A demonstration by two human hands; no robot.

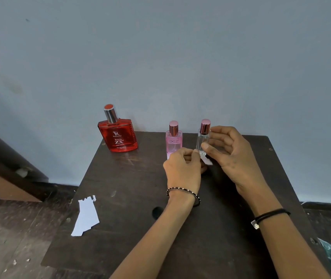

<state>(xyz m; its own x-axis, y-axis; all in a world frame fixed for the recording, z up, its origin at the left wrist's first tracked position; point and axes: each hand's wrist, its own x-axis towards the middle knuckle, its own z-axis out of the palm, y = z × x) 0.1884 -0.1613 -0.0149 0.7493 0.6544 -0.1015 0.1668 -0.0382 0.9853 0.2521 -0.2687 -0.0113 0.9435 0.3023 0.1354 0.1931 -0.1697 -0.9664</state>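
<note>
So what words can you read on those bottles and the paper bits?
"Ramsons", a bit blurred: flat red glass perfume bottle.
"RED ZX": same bottle; smaller lines beneath too small to read.
"DGZ": slim pink glass bottle.
Nothing readable: clear glass bottle, white paper strip, torn white paper sheet.
</note>
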